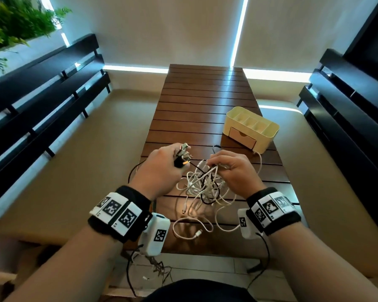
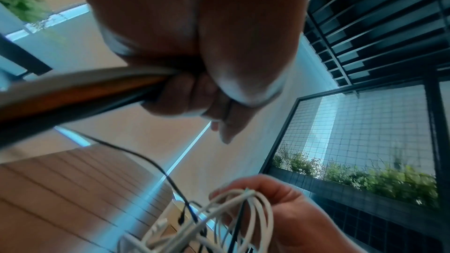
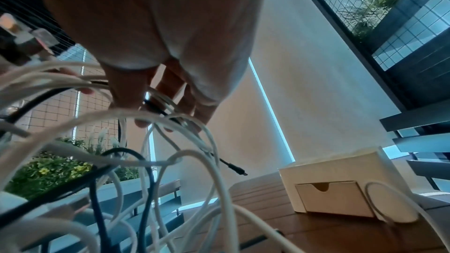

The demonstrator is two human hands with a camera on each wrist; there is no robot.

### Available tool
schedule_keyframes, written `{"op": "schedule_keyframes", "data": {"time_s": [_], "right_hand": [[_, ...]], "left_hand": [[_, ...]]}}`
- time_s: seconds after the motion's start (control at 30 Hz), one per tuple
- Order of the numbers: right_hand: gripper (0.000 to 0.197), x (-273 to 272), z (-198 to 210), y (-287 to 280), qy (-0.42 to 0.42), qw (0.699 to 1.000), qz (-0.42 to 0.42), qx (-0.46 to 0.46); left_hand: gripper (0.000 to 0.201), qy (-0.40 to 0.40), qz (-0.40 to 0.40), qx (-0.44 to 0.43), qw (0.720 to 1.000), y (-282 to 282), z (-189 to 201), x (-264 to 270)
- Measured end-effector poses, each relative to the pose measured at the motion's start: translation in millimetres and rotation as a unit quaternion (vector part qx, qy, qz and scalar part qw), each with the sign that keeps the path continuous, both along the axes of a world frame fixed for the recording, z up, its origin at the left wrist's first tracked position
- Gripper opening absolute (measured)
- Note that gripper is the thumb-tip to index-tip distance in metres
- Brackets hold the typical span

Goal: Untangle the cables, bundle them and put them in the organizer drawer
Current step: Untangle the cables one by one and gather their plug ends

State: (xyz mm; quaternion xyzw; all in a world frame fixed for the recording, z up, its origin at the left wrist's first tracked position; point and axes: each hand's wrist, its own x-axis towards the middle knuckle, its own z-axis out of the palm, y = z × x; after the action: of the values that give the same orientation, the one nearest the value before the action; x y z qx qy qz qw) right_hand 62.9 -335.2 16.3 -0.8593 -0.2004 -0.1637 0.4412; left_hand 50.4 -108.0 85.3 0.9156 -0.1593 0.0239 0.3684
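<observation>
Dim scene; cool daylight leaks around the blinds (image 1: pixel 183 33) behind the tabletop (image 1: pixel 205 101), glaring on it; wrist views blur.

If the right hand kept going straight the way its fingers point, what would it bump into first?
Probably the left hand gripping the plugs: the right hand points across at it, with only cables between. Depth is unclear.

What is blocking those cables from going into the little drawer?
The drawer of the organizer is shut, so it must be pulled open first. The cables are also still a knot held by both hands. The table between shows no other obstacle.
</observation>
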Motion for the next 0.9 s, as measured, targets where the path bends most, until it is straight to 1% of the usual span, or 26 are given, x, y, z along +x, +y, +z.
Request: {"op": "schedule_keyframes", "data": {"time_s": [0.07,0.17,0.2,0.27,0.33,0.37,0.43,0.5,0.57,0.6,0.63,0.67,0.7,0.77,0.8,0.83,0.9], "right_hand": [[0.022,-0.3,3.1,3.0,-0.025,0.999,0.021,0.002],[0.017,-2.1,8.0,6.4,-0.036,0.999,0.032,0.013],[0.016,-2.7,9.1,6.9,-0.041,0.999,0.033,0.013],[0.017,-2.9,10.3,5.8,-0.053,0.998,0.028,0.0],[0.018,-2.7,8.3,0.6,-0.043,0.999,0.013,-0.023],[0.019,-2.6,6.4,-3.3,-0.02,0.999,0.002,-0.036],[0.025,-3.2,2.5,-11.7,0.071,0.994,-0.015,-0.079],[0.039,-6.8,2.9,-15.0,0.153,0.982,-0.024,-0.11],[0.053,-10.7,9.9,-11.3,0.163,0.983,-0.046,-0.069],[0.051,-13.6,13.7,-5.6,0.156,0.985,-0.062,-0.04],[0.041,-17.0,17.1,3.8,0.156,0.984,-0.079,-0.018],[0.025,-20.0,19.8,15.7,0.178,0.979,-0.096,-0.01],[0.019,-21.5,20.5,28.2,0.219,0.97,-0.107,-0.019],[0.052,-19.1,9.2,46.8,0.3,0.942,-0.129,-0.07],[0.062,-15.2,0.0,51.3,0.325,0.932,-0.142,-0.079],[0.067,-12.1,-5.8,54.3,0.337,0.927,-0.152,-0.065],[0.068,-7.1,-15.9,54.5,0.338,0.926,-0.162,-0.045]], "left_hand": [[0.018,0.015,-0.013,0.026,0.999,-5.2,-2.5,7.5],[0.009,0.045,-0.035,0.09,0.994,-10.6,-7.0,18.3],[0.012,0.055,-0.041,0.113,0.991,-11.5,-8.7,21.2],[0.025,0.066,-0.051,0.149,0.985,-12.3,-12.5,25.7],[0.03,0.069,-0.041,0.16,0.984,-12.0,-15.5,29.3],[0.031,0.071,-0.03,0.161,0.984,-11.6,-17.0,31.0],[0.028,0.066,-0.012,0.158,0.985,-13.1,-18.1,31.8],[0.026,0.051,0.002,0.148,0.988,-15.3,-19.9,31.6],[0.031,0.038,0.017,0.138,0.99,-17.2,-21.0,30.6],[0.034,0.035,0.026,0.129,0.991,-17.8,-21.4,29.7],[0.035,0.031,0.033,0.12,0.992,-18.5,-21.9,29.5],[0.035,0.026,0.038,0.109,0.993,-19.1,-21.9,29.3],[0.034,0.02,0.042,0.099,0.994,-19.9,-22.2,29.7],[0.034,0.018,0.05,0.074,0.996,-20.3,-20.9,29.5],[0.036,0.019,0.055,0.064,0.996,-19.5,-20.2,29.7],[0.039,0.019,0.06,0.054,0.997,-18.4,-19.0,30.1],[0.045,0.03,0.06,0.03,0.997,-15.8,-16.7,28.8]]}}
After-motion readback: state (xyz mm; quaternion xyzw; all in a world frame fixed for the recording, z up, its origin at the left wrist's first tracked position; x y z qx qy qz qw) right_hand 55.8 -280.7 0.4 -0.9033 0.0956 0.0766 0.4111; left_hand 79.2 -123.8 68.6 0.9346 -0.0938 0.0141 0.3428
